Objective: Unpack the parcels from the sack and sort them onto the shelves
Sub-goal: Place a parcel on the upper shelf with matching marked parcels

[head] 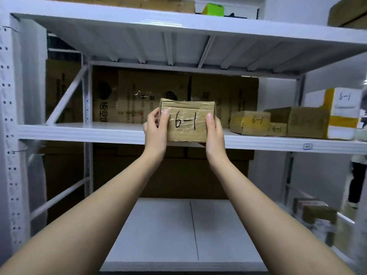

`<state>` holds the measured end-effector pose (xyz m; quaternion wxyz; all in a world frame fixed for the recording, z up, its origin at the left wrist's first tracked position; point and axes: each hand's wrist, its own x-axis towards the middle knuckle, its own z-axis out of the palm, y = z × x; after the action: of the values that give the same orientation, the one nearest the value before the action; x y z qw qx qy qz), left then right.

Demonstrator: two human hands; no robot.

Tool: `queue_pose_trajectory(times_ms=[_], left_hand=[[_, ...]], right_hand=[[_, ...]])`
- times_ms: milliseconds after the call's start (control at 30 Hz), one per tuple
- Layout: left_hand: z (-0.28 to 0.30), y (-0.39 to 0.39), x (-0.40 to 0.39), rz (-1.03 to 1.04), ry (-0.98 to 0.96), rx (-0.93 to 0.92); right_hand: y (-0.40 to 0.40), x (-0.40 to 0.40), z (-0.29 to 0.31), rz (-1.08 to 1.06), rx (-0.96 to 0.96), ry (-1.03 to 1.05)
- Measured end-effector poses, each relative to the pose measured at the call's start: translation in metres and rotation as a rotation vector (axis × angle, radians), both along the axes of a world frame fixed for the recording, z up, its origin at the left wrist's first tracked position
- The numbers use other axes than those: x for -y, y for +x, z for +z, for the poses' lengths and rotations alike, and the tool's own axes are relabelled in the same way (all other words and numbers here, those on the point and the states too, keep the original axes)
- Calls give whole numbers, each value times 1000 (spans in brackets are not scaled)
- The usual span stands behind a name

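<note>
Cardboard parcel (189,120) in both hands' grip, left hand (156,130), right hand (215,132).

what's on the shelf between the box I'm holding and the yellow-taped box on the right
Nothing: in the head view the shelf is bare between the held box and the yellow-taped box. Only large cartons stand behind.

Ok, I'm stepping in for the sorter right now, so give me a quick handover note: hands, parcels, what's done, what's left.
Left hand and right hand grip the sides of a brown parcel marked 6-1, held at the front edge of the middle shelf.
Done: several parcels, some visibly marked 6-1, already sit at the shelf's right end.
Left: set this parcel down on the shelf, probably beside them. The sack is out of view, so the remaining count is unknown.
</note>
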<state>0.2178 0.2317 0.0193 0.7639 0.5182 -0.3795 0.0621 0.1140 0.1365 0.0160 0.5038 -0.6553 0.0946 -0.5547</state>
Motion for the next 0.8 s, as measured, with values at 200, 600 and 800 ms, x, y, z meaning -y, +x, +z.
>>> queue_pose_trajectory(times_ms=[200,600,800], left_hand=[[7,-21,64,-102,19,44],[24,13,173,-68,89,140],[13,34,204,77,243,259]], right_hand=[[-32,56,5,-99,-20,-45],[-3,168,15,-178,-59,-78],[6,208,10,-330,-239,-159]])
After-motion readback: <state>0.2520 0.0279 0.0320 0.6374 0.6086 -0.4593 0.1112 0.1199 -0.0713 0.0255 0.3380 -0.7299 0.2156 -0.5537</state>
